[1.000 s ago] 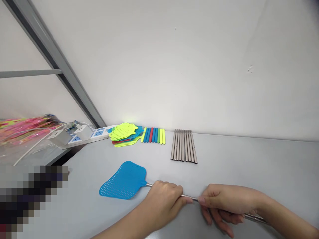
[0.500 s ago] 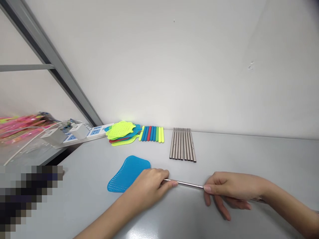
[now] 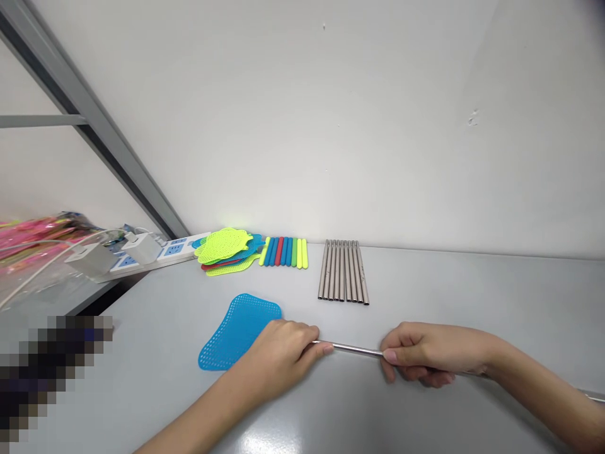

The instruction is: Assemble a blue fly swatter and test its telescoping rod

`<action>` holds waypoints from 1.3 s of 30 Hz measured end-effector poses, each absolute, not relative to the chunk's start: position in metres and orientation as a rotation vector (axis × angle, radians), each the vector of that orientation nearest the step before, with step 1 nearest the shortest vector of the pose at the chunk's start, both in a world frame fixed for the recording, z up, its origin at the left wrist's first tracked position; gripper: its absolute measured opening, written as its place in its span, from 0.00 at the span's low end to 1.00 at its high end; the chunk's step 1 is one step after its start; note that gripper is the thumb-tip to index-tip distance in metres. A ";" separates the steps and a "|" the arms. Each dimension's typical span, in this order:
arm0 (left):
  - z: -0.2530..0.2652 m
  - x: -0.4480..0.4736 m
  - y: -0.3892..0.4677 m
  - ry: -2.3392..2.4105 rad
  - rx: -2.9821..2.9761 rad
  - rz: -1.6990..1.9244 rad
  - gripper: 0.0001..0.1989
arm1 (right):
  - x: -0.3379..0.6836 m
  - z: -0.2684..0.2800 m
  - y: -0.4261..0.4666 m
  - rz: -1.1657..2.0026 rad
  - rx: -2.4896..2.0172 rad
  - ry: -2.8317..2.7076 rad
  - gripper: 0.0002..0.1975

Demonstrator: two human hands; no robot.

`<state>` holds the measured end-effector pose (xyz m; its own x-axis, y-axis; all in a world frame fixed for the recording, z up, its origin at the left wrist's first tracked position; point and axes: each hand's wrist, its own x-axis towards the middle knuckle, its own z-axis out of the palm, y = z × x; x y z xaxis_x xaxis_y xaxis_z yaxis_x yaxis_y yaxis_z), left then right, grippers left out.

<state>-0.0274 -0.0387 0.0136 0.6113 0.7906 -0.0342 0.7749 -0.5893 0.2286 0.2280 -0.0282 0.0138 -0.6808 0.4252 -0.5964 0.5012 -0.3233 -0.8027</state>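
A blue fly swatter (image 3: 236, 331) with a perforated head lies low over the table, its thin metal rod (image 3: 357, 349) running to the right. Near the head, my left hand (image 3: 288, 350) is closed on the rod, pinching it between thumb and fingers. Farther along, my right hand (image 3: 420, 353) grips the same rod, fingers curled beneath. A bare stretch of rod shows between the hands. Part of the rod reappears behind my right hand and passes under the forearm, which hides some of it.
Several metal tubes (image 3: 343, 271) lie side by side by the wall. Left of them are coloured handle grips (image 3: 283, 252) in a row and a pile of yellow, blue and red swatter heads (image 3: 224, 247). A power strip (image 3: 174, 250) with chargers sits at the left edge.
The fingers of my right hand have curled in more closely around the rod. The view has shifted slightly; my left hand keeps its hold.
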 end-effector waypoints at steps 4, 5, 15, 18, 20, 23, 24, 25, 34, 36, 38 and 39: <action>0.009 -0.027 -0.040 1.290 2.643 0.127 0.23 | 0.225 0.009 -0.028 -2.261 1.240 1.761 0.16; 0.008 -0.026 -0.041 1.293 2.651 0.127 0.23 | 0.225 0.008 -0.028 -2.260 1.242 1.760 0.16; 0.002 -0.017 -0.050 1.365 2.616 0.003 0.24 | 0.222 0.011 -0.028 -2.198 1.291 1.788 0.18; 0.004 -0.015 -0.051 1.355 2.610 -0.016 0.24 | 0.221 0.012 -0.029 -2.177 1.295 1.800 0.17; 0.005 -0.015 -0.051 1.351 2.610 -0.026 0.24 | 0.220 0.011 -0.029 -2.167 1.303 1.807 0.17; 0.006 -0.014 -0.052 1.341 2.617 -0.028 0.24 | 0.218 0.010 -0.030 -2.181 1.318 1.787 0.17; 0.006 -0.014 -0.052 1.339 2.621 -0.020 0.24 | 0.217 0.010 -0.031 -2.190 1.320 1.779 0.16; 0.005 -0.014 -0.052 1.338 2.622 -0.013 0.24 | 0.217 0.010 -0.032 -2.195 1.322 1.772 0.16; 0.005 -0.014 -0.053 1.338 2.635 -0.002 0.23 | 0.216 0.010 -0.033 -2.180 1.356 1.764 0.16; 0.005 -0.013 -0.054 1.337 2.632 -0.006 0.23 | 0.216 0.011 -0.034 -2.184 1.357 1.764 0.16; 0.006 -0.013 -0.054 1.330 2.629 -0.010 0.23 | 0.215 0.012 -0.034 -2.169 1.370 1.772 0.16; 0.006 -0.012 -0.054 1.328 2.630 -0.010 0.23 | 0.215 0.012 -0.034 -2.158 1.377 1.775 0.17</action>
